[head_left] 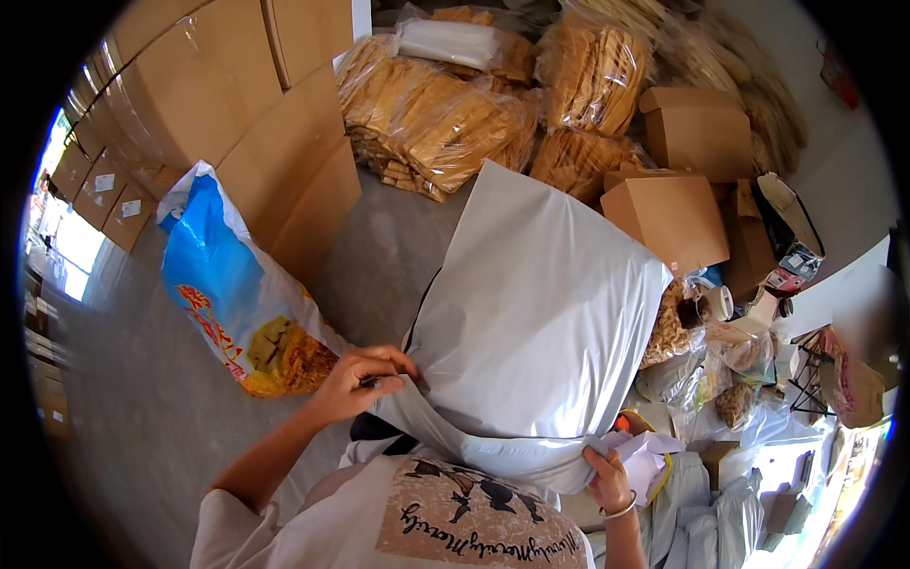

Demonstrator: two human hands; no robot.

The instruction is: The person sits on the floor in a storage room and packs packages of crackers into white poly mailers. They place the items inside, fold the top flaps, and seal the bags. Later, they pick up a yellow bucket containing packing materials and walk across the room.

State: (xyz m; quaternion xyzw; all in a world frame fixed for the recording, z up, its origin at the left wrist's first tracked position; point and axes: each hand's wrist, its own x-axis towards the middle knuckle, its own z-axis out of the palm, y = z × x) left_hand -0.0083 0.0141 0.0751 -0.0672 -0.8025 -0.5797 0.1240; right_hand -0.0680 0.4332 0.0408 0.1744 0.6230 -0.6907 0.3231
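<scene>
A large pale grey plastic bag point(536, 294) lies tilted in front of my body, with a folded band point(502, 453) across its near end. My left hand point(370, 377) is closed on the band's left end, fingers curled over the edge. My right hand point(607, 479) grips the band's right end, thumb and fingers pinched round it. Beside the right hand is crumpled white material point(649, 455) with yellow edging. A blue and white printed sack point(218, 275) stands to the left of my left hand.
Stacked cardboard boxes point(209, 76) fill the upper left. Plastic-wrapped tan bundles point(427, 133) lie beyond the grey bag on grey floor point(370, 247). Open cartons point(664, 218), clear bags of dried material point(735, 403) and other clutter crowd the right, with more grey bags point(720, 512) at lower right.
</scene>
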